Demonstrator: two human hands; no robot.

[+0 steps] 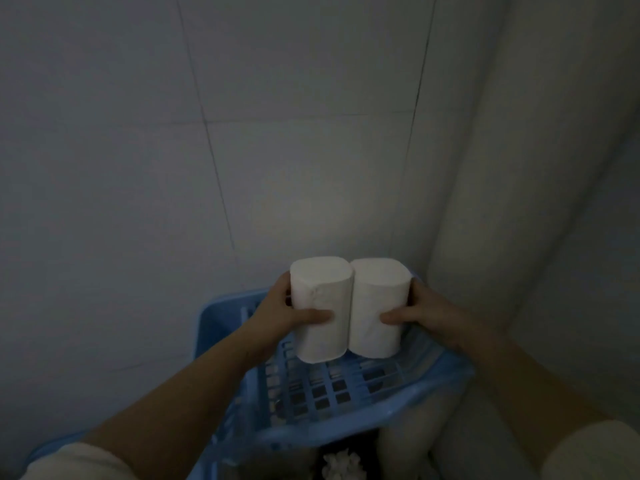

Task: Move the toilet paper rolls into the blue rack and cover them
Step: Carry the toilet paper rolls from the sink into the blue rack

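Observation:
Two white toilet paper rolls stand upright and pressed side by side over the top shelf of the blue rack (346, 386). My left hand (291, 311) grips the left roll (320, 306) from its left side, thumb across the front. My right hand (420, 315) holds the right roll (377, 306) from its right side in the same way. The rolls' lower ends sit at the slatted blue shelf; whether they rest on it I cannot tell. No cover is in view.
The rack stands in a dim corner, with a white tiled wall (207, 168) behind it and a thick white pipe (502, 202) at the right. Below the top shelf something white and crumpled (343, 465) shows.

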